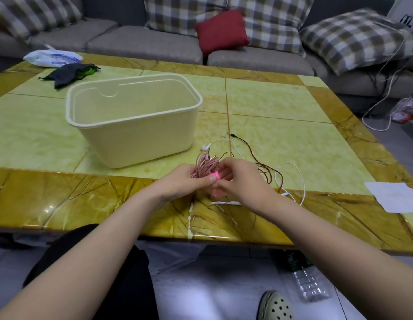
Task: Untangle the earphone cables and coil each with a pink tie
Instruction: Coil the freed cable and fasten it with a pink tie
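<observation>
My left hand [188, 181] grips a coiled pink earphone cable [204, 165] just above the table's front edge. A bright pink tie [215, 176] wraps the coil's lower end, and my right hand [242, 181] pinches that tie from the right. Behind and to the right of my hands lie a loose white earphone cable [293, 172] with an earbud [205, 147] and a brown earphone cable [251, 153] with its plug [234, 135] pointing away. More pink ties [216, 193] show under my hands, partly hidden.
A cream plastic tub [133, 118] stands open on the green and yellow marble table [281, 107], left of my hands. White paper [395, 199] lies at the right edge. A plastic bag [51, 57] and dark cloth [69, 73] sit far left. A sofa is behind.
</observation>
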A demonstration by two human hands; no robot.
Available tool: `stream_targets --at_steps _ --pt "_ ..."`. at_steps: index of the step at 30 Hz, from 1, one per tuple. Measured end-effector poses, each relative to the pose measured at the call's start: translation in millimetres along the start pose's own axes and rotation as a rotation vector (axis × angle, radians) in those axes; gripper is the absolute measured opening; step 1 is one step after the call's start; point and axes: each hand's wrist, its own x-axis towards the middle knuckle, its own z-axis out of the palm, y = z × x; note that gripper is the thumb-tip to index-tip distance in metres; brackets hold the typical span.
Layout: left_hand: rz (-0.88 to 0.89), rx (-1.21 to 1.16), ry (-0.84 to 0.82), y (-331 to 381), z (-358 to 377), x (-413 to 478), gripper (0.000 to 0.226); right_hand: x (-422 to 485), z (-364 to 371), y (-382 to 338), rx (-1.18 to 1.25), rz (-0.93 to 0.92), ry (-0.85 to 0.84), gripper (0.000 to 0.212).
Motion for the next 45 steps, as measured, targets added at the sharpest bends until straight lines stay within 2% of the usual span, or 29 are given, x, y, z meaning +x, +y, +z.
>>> stream_targets --at_steps 7,11,20,25,29,33,36,38,40,45 --pt "0.023 -0.142 -0.008 3 2 -3 0.019 -9 -10 -2 0.062 0.011 0.036 0.018" --pt "-0.005 -0.134 -0.028 2 2 -3 0.024 -11 -11 0 0.088 0.028 0.034 0.02" --pt "-0.014 -0.146 -0.009 -2 3 -3 0.024 -17 -4 5 0.338 0.114 0.03 0.018" --pt "0.025 -0.099 0.125 -2 2 -1 0.015 -19 -8 2 0.48 0.102 0.239 0.014" --pt "0.043 0.077 0.277 -6 -2 2 0.005 -19 -12 6 0.456 0.131 0.254 0.016" --pt "-0.008 -0.069 0.195 -5 -4 2 0.025 -18 -9 13 0.424 0.23 0.271 0.013" --pt "-0.043 -0.109 0.129 -6 -5 1 0.04 -16 -10 16 0.518 0.324 0.299 0.011" --pt "-0.059 -0.122 0.106 -6 -5 0 0.042 -16 -10 14 0.555 0.331 0.303 0.015" --pt "-0.062 -0.136 0.085 -4 -4 -1 0.037 -16 -10 13 0.496 0.279 0.25 0.015" --pt "-0.033 -0.149 0.01 -2 -1 -4 0.02 -19 -3 3 0.358 0.116 -0.07 0.019"
